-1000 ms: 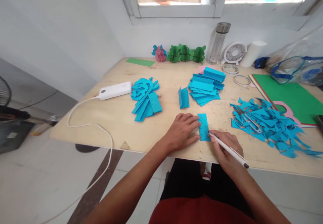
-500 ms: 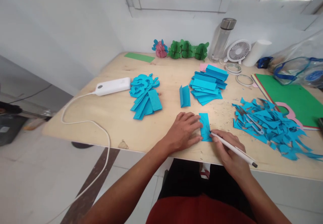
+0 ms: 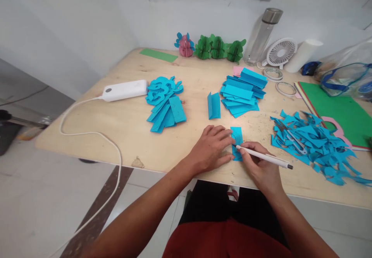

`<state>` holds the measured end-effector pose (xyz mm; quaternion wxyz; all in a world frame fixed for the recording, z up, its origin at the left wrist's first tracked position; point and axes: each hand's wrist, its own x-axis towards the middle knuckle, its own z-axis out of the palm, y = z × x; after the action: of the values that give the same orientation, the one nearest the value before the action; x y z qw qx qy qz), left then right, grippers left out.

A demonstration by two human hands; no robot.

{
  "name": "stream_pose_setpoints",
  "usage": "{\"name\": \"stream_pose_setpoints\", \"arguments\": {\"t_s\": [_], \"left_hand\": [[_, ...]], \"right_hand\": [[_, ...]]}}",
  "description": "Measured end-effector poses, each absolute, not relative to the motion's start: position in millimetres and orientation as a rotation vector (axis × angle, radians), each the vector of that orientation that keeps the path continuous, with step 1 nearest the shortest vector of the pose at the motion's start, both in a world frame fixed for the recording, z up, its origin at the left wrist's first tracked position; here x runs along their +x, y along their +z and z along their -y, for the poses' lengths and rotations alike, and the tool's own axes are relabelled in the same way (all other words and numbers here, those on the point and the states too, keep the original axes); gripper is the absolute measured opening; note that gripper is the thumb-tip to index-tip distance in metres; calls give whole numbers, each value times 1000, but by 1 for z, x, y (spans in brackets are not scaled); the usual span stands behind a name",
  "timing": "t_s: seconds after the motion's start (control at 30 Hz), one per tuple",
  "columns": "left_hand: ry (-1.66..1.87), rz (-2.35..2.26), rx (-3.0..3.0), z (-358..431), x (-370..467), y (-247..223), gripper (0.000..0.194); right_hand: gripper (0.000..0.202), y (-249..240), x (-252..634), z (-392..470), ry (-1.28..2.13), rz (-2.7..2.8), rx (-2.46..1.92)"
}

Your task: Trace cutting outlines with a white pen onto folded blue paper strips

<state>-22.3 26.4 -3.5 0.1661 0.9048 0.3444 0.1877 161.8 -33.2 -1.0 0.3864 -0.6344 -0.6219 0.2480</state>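
Observation:
My left hand (image 3: 211,150) lies flat on the table, fingers spread, its fingertips on the left edge of a small blue paper piece (image 3: 237,133). In my right hand (image 3: 264,169) is a white pen (image 3: 269,158), its tip at the paper between my two hands. Drawn lines show faintly on this piece. Just beyond stands a folded blue paper (image 3: 214,106), and behind it to the right is a pile of folded blue papers (image 3: 238,92). Blue cut-out shapes (image 3: 162,89) and a fan of blue strips (image 3: 167,115) lie farther left.
On the right are blue paper scraps (image 3: 316,145) with scissors (image 3: 293,138) among them, and green sheets (image 3: 343,114). Along the wall stand paper ornaments (image 3: 217,47), a bottle (image 3: 263,37) and a small fan (image 3: 281,53). A power bank (image 3: 124,90) trails a white cable (image 3: 114,145) over the front edge.
The pen tip has moved left and slightly up, from the paper's right edge to its middle, and my right hand went along. My left hand stays on the paper. The view has tilted down.

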Motion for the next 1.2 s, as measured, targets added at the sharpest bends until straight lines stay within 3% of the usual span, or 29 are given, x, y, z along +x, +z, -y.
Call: {"name": "stream_pose_setpoints", "arguments": {"t_s": [1.2], "left_hand": [[551, -965, 2582, -27, -23, -5, 29]], "right_hand": [[15, 5, 157, 34, 457, 1621, -1689]]}}
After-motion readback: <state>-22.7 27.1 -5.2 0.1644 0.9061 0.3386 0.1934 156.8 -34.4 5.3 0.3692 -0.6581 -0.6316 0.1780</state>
